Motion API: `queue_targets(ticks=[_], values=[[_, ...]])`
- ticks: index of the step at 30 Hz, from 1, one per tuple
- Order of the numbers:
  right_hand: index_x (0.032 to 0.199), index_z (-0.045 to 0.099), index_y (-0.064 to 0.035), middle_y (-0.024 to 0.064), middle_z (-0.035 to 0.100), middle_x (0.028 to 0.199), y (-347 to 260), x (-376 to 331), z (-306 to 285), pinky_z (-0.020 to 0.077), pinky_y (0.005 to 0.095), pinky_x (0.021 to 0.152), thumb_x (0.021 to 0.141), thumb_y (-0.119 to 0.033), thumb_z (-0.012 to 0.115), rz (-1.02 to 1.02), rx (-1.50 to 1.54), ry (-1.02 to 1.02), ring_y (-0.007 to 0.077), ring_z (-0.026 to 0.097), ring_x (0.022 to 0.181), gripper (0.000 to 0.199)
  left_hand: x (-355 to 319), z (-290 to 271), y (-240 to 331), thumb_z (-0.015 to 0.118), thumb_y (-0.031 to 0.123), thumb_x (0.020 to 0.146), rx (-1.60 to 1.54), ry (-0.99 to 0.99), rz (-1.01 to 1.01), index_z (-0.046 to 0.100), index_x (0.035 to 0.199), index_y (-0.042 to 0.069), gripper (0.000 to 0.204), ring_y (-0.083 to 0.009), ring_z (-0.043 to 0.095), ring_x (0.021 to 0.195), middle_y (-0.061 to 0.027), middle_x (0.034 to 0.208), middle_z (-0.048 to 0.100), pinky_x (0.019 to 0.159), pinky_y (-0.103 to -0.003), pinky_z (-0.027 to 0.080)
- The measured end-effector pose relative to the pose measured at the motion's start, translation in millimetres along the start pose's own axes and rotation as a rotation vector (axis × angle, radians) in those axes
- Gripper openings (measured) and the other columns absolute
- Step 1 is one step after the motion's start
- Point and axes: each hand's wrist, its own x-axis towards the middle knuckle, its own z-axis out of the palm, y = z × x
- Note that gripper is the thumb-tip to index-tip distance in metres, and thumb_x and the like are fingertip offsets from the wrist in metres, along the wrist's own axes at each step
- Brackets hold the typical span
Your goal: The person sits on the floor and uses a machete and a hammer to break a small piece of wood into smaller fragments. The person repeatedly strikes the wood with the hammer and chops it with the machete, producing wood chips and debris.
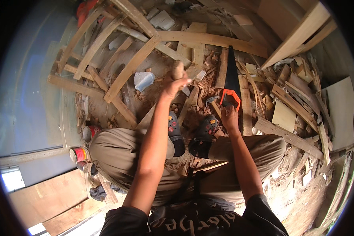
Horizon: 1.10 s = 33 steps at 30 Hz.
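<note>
Head view: handsaw [231,78] blade away, right hand [229,117] on handle

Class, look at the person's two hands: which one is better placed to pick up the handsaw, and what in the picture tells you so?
Right. The right hand rests at the orange handle of the saw, while the left hand is raised, closed around a wooden handle, and farther off.

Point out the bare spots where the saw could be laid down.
Bare floor lies left of the curved wooden frame. A flat pale board sits far right. Crowded: wood chips and offcuts around the handsaw, scrap pile to its right.
</note>
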Motion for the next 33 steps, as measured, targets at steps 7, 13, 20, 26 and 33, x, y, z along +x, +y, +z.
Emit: queue_targets(ticks=[7, 13, 20, 26, 33], values=[[0.100, 0.056, 0.0056, 0.0203, 0.064, 0.092, -146, 84, -45, 0.0476, 0.0390, 0.076, 0.104, -0.030, 0.056, 0.290, 0.445, -0.130, 0.0275, 0.062, 0.086, 0.036, -7, 15, -2, 0.079, 0.009, 0.074, -0.028, -0.141, -0.030, 0.059, 0.070, 0.011, 0.021, -0.0060, 0.049, 0.065, 0.0071, 0.069, 0.053, 0.063, -0.027, 0.040], [0.118, 0.060, 0.0011, 0.0109, 0.065, 0.106, -230, 133, -46, 0.0485, 0.0346, 0.088, 0.104, -0.039, 0.055, -0.102, 0.770, -0.043, 0.0180, 0.061, 0.104, 0.043, 1, 7, -6, 0.082, 0.007, 0.069, -0.093, -0.187, -0.044, 0.065, 0.072, 0.009, 0.018, -0.0081, 0.060, 0.070, 0.0037, 0.072, 0.064, 0.065, -0.028, 0.048], [0.087, 0.071, 0.0021, 0.0263, 0.067, 0.075, -283, 168, -36, 0.0546, 0.0450, 0.071, 0.093, -0.044, 0.066, -0.348, 0.173, -0.443, 0.0423, 0.068, 0.072, 0.046, 10, -2, -6, 0.082, 0.009, 0.070, -0.029, -0.094, -0.006, 0.059, 0.118, 0.005, 0.053, -0.0118, 0.063, 0.094, -0.0033, 0.105, 0.065, 0.074, -0.030, 0.052], [0.070, 0.069, 0.0046, 0.0278, 0.060, 0.060, -287, 195, -5, 0.0542, 0.0484, 0.068, 0.092, -0.037, 0.067, -0.464, 0.206, -0.359, 0.0466, 0.064, 0.064, 0.047, 18, -17, -3, 0.078, 0.003, 0.067, -0.205, -0.146, -0.069, 0.056, 0.116, 0.007, 0.054, -0.0117, 0.061, 0.074, -0.0014, 0.085, 0.063, 0.064, -0.028, 0.049], [0.074, 0.070, 0.0039, 0.0210, 0.064, 0.062, -287, 221, 23, 0.0541, 0.0441, 0.063, 0.092, -0.039, 0.067, -0.434, 0.210, -0.339, 0.0385, 0.067, 0.061, 0.047, 39, -24, -6, 0.075, 0.006, 0.068, -0.296, -0.087, -0.049, 0.060, 0.072, 0.008, 0.016, -0.0104, 0.050, 0.051, -0.0006, 0.062, 0.055, 0.045, -0.025, 0.034]])
